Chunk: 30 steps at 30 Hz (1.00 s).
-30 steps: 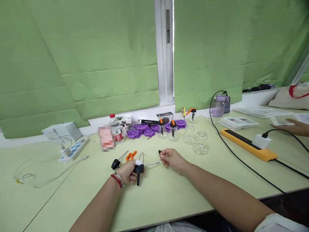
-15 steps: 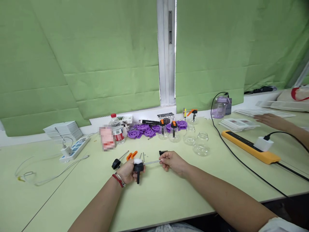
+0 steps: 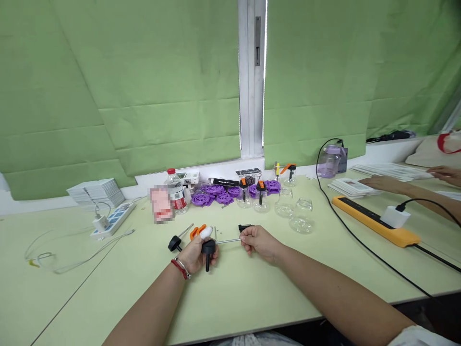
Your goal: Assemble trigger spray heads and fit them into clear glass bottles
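Observation:
My left hand [image 3: 196, 254] is closed around a black round cap [image 3: 208, 246] with a black stem pointing down. A white piece [image 3: 206, 233] sits at my left thumb tip; whether it is a wrapping or a separate thing I cannot tell. From the cap a thin metal rod [image 3: 227, 240] runs right, its far end pinched in the fingertips of my right hand [image 3: 257, 242]. Left of my left hand lies a similar black cap with a rod [image 3: 175, 242]. Orange levers [image 3: 197, 231] lie just behind that hand. A black comb-like piece [image 3: 245, 228] rests behind my right hand.
Clear jars [image 3: 301, 223], some with black-and-orange tops [image 3: 261, 194], stand at the back beside purple spoked parts [image 3: 216, 193] and a red-capped bottle [image 3: 178, 194]. A yellow power strip [image 3: 374, 222] lies right. Another person's hand [image 3: 382, 182] is over papers.
My left thumb with the white piece has lifted and tilted upward. The other person's hand has moved left, and a second hand shows at the right edge. My right hand keeps its pinch.

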Available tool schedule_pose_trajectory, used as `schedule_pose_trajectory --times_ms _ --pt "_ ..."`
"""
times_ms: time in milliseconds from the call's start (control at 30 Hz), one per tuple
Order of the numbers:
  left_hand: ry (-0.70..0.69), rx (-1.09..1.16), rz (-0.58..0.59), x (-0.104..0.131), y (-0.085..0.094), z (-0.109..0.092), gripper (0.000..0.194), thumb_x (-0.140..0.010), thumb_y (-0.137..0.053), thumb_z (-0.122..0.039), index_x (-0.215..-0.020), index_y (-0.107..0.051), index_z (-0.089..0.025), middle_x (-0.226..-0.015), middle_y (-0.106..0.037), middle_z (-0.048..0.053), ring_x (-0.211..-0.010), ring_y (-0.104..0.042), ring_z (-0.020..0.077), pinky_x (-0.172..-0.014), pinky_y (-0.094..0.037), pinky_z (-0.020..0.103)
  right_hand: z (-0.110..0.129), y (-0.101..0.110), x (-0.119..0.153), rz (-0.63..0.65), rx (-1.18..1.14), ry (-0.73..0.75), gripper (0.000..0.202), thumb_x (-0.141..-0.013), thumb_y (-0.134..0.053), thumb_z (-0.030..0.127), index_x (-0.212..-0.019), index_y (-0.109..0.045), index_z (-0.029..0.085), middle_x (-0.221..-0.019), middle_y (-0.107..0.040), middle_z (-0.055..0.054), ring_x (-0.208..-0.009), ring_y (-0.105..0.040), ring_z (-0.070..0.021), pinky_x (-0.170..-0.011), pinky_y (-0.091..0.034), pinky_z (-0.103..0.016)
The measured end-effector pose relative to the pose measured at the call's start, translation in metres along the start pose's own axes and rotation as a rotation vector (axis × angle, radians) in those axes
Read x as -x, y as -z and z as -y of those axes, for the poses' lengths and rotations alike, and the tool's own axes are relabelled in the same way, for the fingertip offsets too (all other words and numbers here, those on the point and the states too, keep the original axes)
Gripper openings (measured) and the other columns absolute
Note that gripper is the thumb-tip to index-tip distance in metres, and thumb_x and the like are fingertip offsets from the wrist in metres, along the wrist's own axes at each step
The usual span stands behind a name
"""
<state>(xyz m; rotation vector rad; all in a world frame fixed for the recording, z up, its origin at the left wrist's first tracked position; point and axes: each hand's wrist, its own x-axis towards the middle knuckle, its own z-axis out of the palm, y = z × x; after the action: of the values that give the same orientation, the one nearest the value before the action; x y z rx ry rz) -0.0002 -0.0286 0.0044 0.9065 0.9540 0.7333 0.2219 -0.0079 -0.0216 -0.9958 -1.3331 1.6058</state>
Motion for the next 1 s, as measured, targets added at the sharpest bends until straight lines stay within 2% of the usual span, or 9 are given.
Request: schedule_pose_trajectory --times_ms 133,233,333,533,767,1000 --pt "-0.034 0.015 -0.004 0.003 -0.002 0.0 0.045 -0.071 -0.053 -0.061 -0.07 -0.052 -0.016 -0.057 -0.058 0.005 -0.048 -0.053 0.0151 -0.045 -0.037 0.025 0.001 -0.002 0.0 -0.039 -0.003 -0.013 0.019 -0.066 -0.068 0.028 -0.068 -0.056 0.013 -0.057 -0.056 0.001 -0.045 -0.046 -0.0064 -0.043 -0.04 -0.022" --pt "-0.083 -0.032 0.061 0.004 -0.003 -0.001 0.032 -0.064 -0.07 -0.038 -0.082 -0.054 -0.016 -0.058 -0.058 0.002 -0.046 -0.05 0.0117 -0.046 -0.037 0.023 0.001 -0.001 0.001 -0.048 -0.008 -0.016 0.018 -0.067 -0.068 0.026 -0.068 -0.055 0.013 -0.055 -0.055 0.002 -0.044 -0.046 -0.0065 -0.043 -0.04 -0.022" --pt "-0.11 -0.081 0.072 0.004 -0.003 0.0 0.03 -0.058 -0.073 -0.019 -0.081 -0.054 -0.017 -0.059 -0.056 -0.001 -0.044 -0.047 0.009 -0.044 -0.035 0.021 0.0 0.0 0.0 -0.057 -0.001 -0.004 0.017 -0.067 -0.067 0.026 -0.068 -0.056 0.013 -0.055 -0.056 0.002 -0.043 -0.045 -0.0065 -0.043 -0.04 -0.022" --pt "-0.109 -0.115 0.027 0.0 -0.004 0.003 0.019 -0.061 -0.068 -0.017 -0.076 -0.055 -0.016 -0.058 -0.052 -0.002 -0.042 -0.045 0.0085 -0.042 -0.036 0.022 -0.002 -0.003 -0.003 -0.112 0.114 0.001 0.022 -0.077 -0.058 0.03 -0.062 -0.05 0.016 -0.044 -0.05 0.004 -0.035 -0.042 -0.0063 -0.039 -0.036 -0.021" --pt "-0.087 -0.095 0.022 -0.003 -0.001 0.004 0.019 -0.062 -0.066 -0.016 -0.076 -0.054 -0.017 -0.055 -0.05 -0.002 -0.043 -0.043 0.0091 -0.041 -0.039 0.024 -0.005 -0.009 -0.006 -0.185 0.22 -0.025 0.024 -0.08 -0.052 0.034 -0.064 -0.047 0.017 -0.05 -0.051 0.005 -0.034 -0.033 -0.0043 -0.034 -0.024 -0.019" --pt "-0.065 -0.061 0.027 -0.003 -0.003 0.004 0.02 -0.061 -0.066 -0.014 -0.076 -0.053 -0.017 -0.055 -0.05 -0.003 -0.045 -0.043 0.0089 -0.045 -0.042 0.026 -0.01 -0.009 -0.01 -0.238 0.285 0.017 0.027 -0.081 -0.049 0.037 -0.063 -0.049 0.017 -0.048 -0.05 0.005 -0.035 -0.032 -0.004 -0.037 -0.024 -0.019"
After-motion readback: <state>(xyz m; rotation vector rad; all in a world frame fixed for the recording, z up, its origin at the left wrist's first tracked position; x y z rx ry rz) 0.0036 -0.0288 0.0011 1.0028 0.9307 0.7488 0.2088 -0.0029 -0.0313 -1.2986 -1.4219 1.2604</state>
